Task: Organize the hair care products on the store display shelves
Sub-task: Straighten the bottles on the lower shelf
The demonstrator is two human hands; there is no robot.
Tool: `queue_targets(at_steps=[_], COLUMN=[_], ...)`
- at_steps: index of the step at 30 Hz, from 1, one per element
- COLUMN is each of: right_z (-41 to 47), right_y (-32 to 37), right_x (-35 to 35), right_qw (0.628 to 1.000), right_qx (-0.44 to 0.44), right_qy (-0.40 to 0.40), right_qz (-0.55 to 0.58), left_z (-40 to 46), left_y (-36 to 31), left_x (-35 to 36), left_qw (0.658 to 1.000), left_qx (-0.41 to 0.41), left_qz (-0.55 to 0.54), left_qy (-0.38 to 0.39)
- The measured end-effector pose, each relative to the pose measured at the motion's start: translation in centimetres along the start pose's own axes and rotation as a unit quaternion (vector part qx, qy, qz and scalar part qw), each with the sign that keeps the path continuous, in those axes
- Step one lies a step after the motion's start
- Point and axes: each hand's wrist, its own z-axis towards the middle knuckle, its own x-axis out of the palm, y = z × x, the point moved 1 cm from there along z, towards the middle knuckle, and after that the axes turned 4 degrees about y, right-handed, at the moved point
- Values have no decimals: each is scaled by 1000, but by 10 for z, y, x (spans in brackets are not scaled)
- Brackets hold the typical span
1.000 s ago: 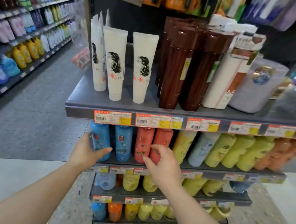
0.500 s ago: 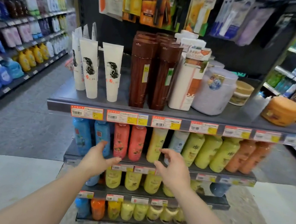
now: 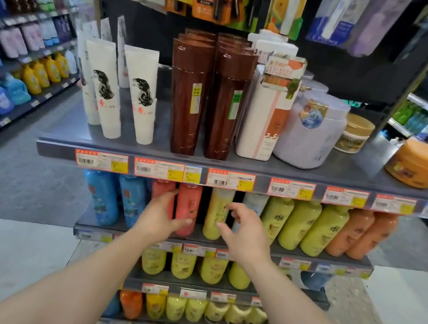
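Note:
On the second shelf [image 3: 101, 226] stand blue bottles [image 3: 102, 197], two red bottles [image 3: 188, 202], a yellow bottle [image 3: 215, 212], a pale bottle [image 3: 254, 202], yellow-green bottles [image 3: 298, 223] and orange bottles [image 3: 358, 232]. My left hand [image 3: 160, 216] lies over the left red bottle. Its fingertips reach the gap between the two red ones, and its thumb crosses the foot of the right one. My right hand [image 3: 247, 235] hovers in front of the yellow and pale bottles with loosely bent fingers, holding nothing.
The top shelf [image 3: 55, 149] carries white tubes [image 3: 141, 100], tall brown bottles [image 3: 186, 101], a white pump bottle [image 3: 262, 124], a lavender tub [image 3: 310, 132] and an orange jar [image 3: 417, 166]. Lower shelves hold yellow bottles [image 3: 182, 264]. Aisle shelving runs along the left and right.
Both hands rose from the shelf's front edge to the bottles. The left hand moved right onto the red bottles, the right hand to the yellow one. The view shifted closer.

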Motion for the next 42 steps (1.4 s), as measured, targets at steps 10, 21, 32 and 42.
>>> queue_targets(at_steps=[10, 21, 32, 42], right_z=[29, 34, 36, 45], right_y=[-21, -63, -87, -75], right_x=[10, 6, 22, 28], right_qw=[1000, 999, 997, 996], right_qx=[-1, -42, -57, -62], right_qy=[-8, 8, 46, 65], right_qz=[1, 14, 13, 21], left_z=[26, 42, 48, 49], left_y=[-8, 11, 25, 36], left_x=[21, 81, 93, 85], left_qw=[990, 974, 969, 972], left_qx=[-50, -216, -201, -183], left_qz=[66, 8, 1, 33], left_qy=[-117, -73, -146, -147])
